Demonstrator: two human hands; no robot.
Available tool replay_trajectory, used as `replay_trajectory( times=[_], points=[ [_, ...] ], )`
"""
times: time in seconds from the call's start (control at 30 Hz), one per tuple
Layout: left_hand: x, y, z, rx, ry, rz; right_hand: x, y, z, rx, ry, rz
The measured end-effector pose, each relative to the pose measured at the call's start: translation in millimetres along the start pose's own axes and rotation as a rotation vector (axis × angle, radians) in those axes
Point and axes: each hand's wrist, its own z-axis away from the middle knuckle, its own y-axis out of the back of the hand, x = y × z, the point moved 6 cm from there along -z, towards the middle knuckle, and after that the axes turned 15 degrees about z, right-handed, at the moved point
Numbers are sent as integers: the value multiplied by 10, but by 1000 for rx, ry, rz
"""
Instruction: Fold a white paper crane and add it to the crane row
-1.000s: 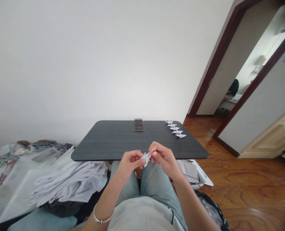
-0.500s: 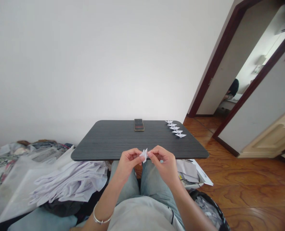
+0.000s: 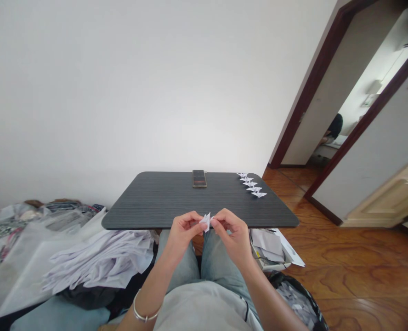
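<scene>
A phone [image 3: 200, 179] lies far back on the dark table [image 3: 155, 197], white cloth [image 3: 104, 259] heaped at left

Dark grey, fine-streaked tabletop [image 3: 169, 197]; white folded cranes [image 3: 250, 184]; seemingly reddish-brown, wavy-grained floor [image 3: 355, 262].

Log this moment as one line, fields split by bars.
left hand: pinching folded white paper | right hand: fingertips at same paper | paper cranes: row, table's right side

The tabletop [image 3: 169, 197] looks matt and finely grained; the folded cranes [image 3: 258, 195] are white paper; the floor [image 3: 355, 271] is glossy wood.
</scene>
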Motion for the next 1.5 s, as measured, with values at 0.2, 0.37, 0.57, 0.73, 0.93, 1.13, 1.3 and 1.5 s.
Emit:
replay_trajectory(
  times=[0.2,0.37,0.57,0.73,0.93,1.13,1.3,1.5],
  points=[
    [11,-25,4,-3,11,-10,-70,29,17,78,57,49],
    [-6,-36,6,-18,17,6,-70,33,31,129,38,63],
    [-20,-18,2,-11,23,7,-47,18,40,143,49,53],
    [-7,-32,5,-25,25,8,-28,15,17,92,40,48],
    [-17,-58,-2,-58,50,-12,-31,43,22,111,69,75],
    [-41,-74,1,-104,81,15,-74,71,24,150,133,40],
    [-12,-56,2,-72,62,-3,-34,40,-10,86,65,-26],
    [-32,-58,1,-81,83,20,-9,22,-3,121,71,-32]
  ],
)
